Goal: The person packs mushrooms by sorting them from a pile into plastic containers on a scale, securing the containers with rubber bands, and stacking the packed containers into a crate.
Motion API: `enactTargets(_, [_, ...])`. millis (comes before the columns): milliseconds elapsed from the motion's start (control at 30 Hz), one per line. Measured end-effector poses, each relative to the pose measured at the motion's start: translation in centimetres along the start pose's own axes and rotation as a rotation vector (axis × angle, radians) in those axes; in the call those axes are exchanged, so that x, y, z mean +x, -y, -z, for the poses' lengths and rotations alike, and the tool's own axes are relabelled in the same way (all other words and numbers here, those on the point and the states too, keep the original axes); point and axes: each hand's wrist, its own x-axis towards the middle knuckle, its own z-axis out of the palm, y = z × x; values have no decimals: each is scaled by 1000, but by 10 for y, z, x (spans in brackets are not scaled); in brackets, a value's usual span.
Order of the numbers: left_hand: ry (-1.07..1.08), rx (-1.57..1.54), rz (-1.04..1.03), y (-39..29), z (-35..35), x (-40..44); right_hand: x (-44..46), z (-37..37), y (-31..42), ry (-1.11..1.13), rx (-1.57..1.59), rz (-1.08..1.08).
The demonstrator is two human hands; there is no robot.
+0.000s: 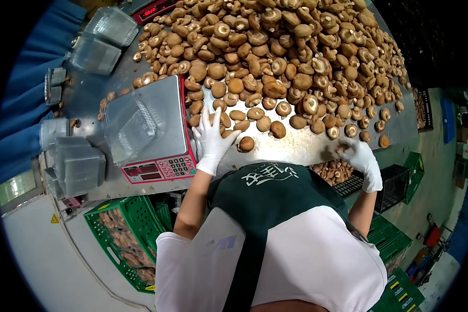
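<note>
Brown shiitake mushrooms (275, 89) lie in a big heap on the metal table, with loose ones along its near edge. My left hand (213, 141), in a white glove, rests among the loose mushrooms just right of the scale, fingers spread and nothing gripped. One mushroom (246, 144) sits beside its thumb. At the table's front edge, my gloved right hand (363, 160) has its fingers curled round a small brown mushroom (341, 150), slightly blurred. A clear plastic tray (136, 125) lies on the scale's steel plate (164, 96).
The red digital scale (153, 170) stands left of my left hand. Stacks of clear plastic trays (78, 164) are along the table's left side. Below are a green crate (101, 208) of packed mushrooms and a black crate (392, 187). A second red display (150, 10) is at the back.
</note>
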Motion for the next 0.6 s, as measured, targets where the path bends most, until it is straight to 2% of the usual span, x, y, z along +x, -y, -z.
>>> enactTargets(67, [-42, -45, -106, -4, -8, 9, -11, -15, -33, -21, -164, -104])
enactTargets(133, [-151, -78, -198, -13, -21, 14, -10, -30, -35, -132, -264, -81])
enactTargets(267, [-165, -157, -228, -13, -22, 8, 21, -39, 25, -105, -42, 50])
enactTargets(333, [-144, -101, -233, -10, -5, -2, 42, -55, 53, -231, -11, 277])
enactTargets(433, [-181, -190, -205, 11, 3, -20, 78, -64, 104, -182, 4, 521])
enactTargets(467, [-196, -195, -153, 11, 10, -26, 89, -72, 118, -337, 5, 678])
enactTargets(533, [-208, -312, -59, 25, 3, -34, 112, -77, 158, -324, 17, 773])
enactTargets(600, [-195, -259, -7, 24, 0, -38, 146, -98, 188, -473, -94, 940])
